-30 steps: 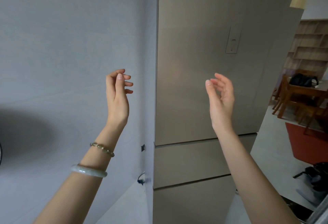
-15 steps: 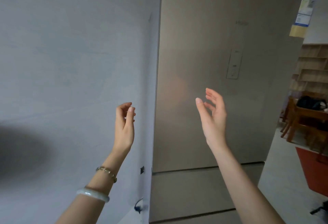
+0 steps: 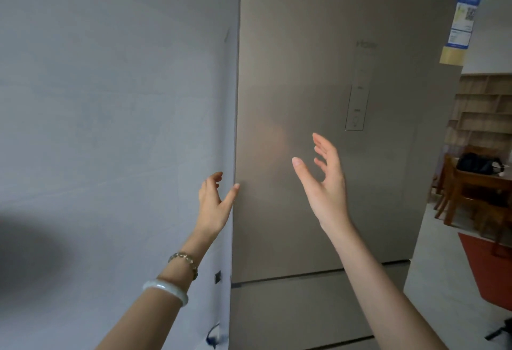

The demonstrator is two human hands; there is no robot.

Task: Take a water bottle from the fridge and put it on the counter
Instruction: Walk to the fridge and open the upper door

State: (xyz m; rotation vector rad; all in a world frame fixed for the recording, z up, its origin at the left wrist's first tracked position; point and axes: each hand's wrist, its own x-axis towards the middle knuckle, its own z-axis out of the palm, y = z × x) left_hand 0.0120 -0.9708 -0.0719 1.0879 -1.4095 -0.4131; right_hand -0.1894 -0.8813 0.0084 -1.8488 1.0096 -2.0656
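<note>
A tall champagne-coloured fridge (image 3: 304,78) fills the middle of the view, its upper door and the drawers below all shut. A small control panel (image 3: 357,108) sits on the upper door. My left hand (image 3: 214,207) is open at the door's left edge, its thumb tip touching the edge and its fingers in the gap beside the wall. My right hand (image 3: 324,186) is raised in front of the door, open with fingers spread, holding nothing. No water bottle or counter is in view.
A plain grey wall (image 3: 110,100) stands directly left of the fridge. To the right lie a pale floor, a red rug (image 3: 490,269), a wooden table (image 3: 482,183) with a dark bag on it, and wooden shelves (image 3: 484,105) behind. An energy label (image 3: 462,24) hangs at the fridge's top right.
The view has tilted upward and drawn closer to the fridge. My left hand moved right to the door's left edge. My right hand stayed raised before the door.
</note>
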